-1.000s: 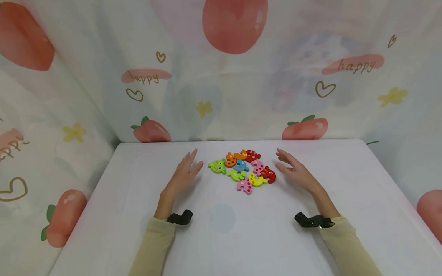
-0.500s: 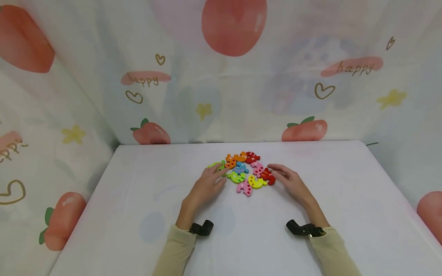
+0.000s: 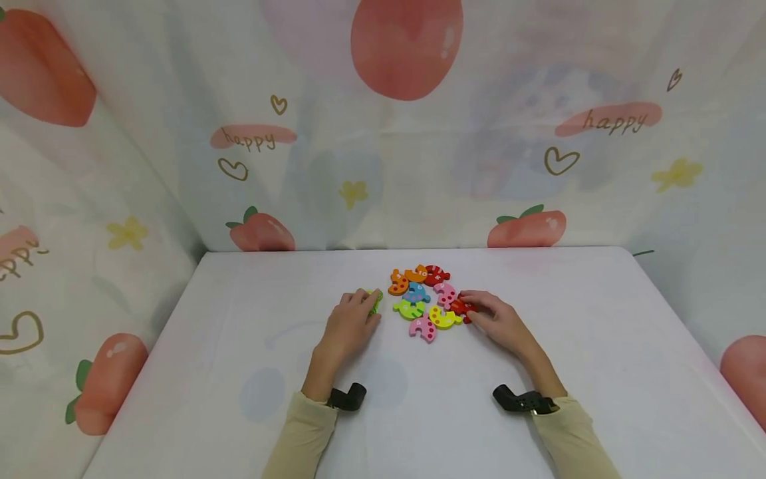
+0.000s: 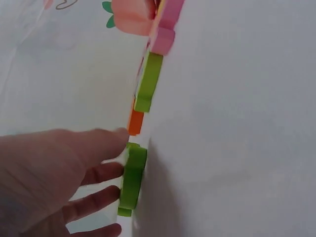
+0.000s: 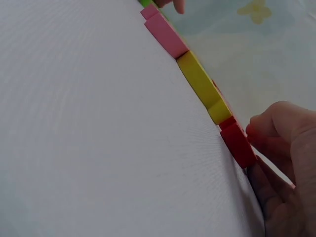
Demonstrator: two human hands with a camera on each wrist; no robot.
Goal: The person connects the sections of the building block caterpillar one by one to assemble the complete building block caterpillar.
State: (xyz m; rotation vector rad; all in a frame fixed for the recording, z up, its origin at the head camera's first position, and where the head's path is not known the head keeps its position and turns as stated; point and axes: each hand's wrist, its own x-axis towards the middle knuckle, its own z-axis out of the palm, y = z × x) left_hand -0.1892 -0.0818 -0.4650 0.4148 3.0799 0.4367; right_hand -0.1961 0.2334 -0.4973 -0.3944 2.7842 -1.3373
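- Left hand (image 3: 350, 324): fingers grip outer green piece (image 4: 132, 177), which lies on table (image 3: 443, 406), just apart from spotted orange piece (image 3: 397, 283).
- Right hand (image 3: 501, 324): thumb and fingers pinch lower red piece (image 5: 238, 144), just beside yellow piece (image 3: 443, 319).
- Blue piece (image 3: 415, 292), striped green piece (image 3: 409, 309), lower pink piece (image 3: 422, 327): on table between the hands.

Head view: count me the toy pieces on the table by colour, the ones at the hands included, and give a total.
Green pieces: 2
Orange pieces: 2
Red pieces: 2
Pink pieces: 2
Blue piece: 1
Yellow piece: 1
Total visible: 10
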